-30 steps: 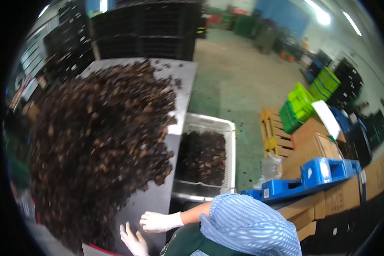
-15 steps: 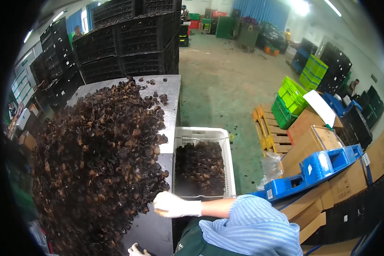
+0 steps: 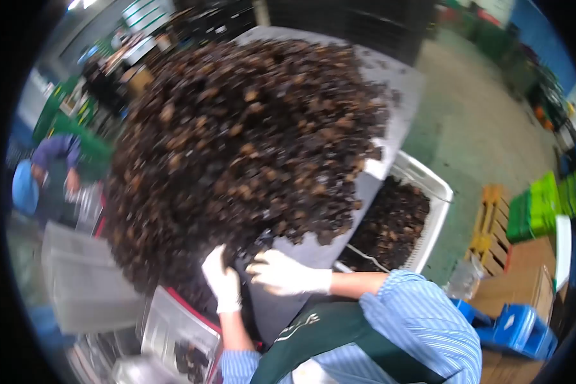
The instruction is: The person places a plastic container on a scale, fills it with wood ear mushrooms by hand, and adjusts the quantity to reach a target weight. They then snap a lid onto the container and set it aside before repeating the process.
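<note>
A large heap of dark brown, frilly wood ear mushrooms (image 3: 249, 141) covers most of the metal table (image 3: 393, 96). At the heap's near edge is my left hand (image 3: 223, 281) in a white glove, its fingers stretched toward the mushrooms. My right hand (image 3: 285, 272), gloved too, hovers just right of it over the bare metal, fingers apart and slightly bent. Between the hands are a few dark pieces, blurred; I see nothing firmly held. On the right, beside the table, stands a white crate (image 3: 436, 221) with more mushrooms inside.
A clear plastic bin (image 3: 166, 326) with a red edge and a few dark pieces is at lower left, near a translucent tub (image 3: 86, 275). A co-worker in a blue cap (image 3: 25, 185) bends at the left. Cardboard boxes and a blue pallet (image 3: 518, 329) lie right.
The view has swung left and down. My right hand has moved from beside the crate to the heap's near edge. My left hand has come up to the mushrooms and shows fully.
</note>
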A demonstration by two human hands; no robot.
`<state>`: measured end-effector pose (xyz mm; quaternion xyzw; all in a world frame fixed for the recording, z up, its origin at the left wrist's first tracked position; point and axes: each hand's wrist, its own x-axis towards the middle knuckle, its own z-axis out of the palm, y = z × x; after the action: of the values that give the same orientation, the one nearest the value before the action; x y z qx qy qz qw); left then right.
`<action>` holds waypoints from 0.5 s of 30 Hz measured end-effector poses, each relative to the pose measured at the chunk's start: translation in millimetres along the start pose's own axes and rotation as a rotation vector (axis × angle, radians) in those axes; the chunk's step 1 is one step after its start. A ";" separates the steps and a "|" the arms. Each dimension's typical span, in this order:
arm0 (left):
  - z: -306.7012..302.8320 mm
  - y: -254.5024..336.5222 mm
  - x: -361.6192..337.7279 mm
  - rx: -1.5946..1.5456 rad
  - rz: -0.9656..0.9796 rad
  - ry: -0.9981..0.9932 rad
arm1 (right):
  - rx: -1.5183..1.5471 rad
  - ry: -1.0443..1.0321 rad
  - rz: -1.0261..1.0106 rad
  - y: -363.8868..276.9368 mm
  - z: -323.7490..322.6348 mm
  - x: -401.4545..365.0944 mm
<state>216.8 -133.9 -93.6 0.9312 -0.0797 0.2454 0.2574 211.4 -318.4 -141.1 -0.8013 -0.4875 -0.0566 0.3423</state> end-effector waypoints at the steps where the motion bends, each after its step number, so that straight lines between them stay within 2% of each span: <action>1: 4.3 -2.7 -1.1 0.030 0.005 -0.049 | -0.001 0.041 0.079 -1.5 -14.1 6.6; 2: 12.8 -10.3 -11.4 0.146 0.002 -0.094 | -0.006 0.077 0.167 -2.8 -24.5 12.7; 4: 24.7 -14.2 -25.9 0.114 -0.037 -0.189 | -0.307 0.189 0.276 1.1 -13.9 14.8; 5: 26.7 -12.2 -33.1 0.130 -0.049 -0.221 | -0.292 0.080 0.272 2.5 -10.8 13.2; 9: 8.5 3.4 -65.5 0.207 -0.065 -0.303 | -0.097 -0.158 0.097 -19.9 -2.0 1.3; 13: -12.9 23.2 -104.4 0.098 -0.124 -0.365 | 0.031 -0.176 -0.080 -27.9 -4.2 -24.7; 15: -20.4 34.4 -119.2 0.044 -0.163 -0.323 | 0.098 -0.156 -0.133 -26.9 -22.8 -33.1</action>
<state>95.6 -150.0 -122.6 0.9674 -0.0389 0.0726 0.2396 177.7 -348.9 -124.5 -0.7512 -0.5670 0.0073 0.3377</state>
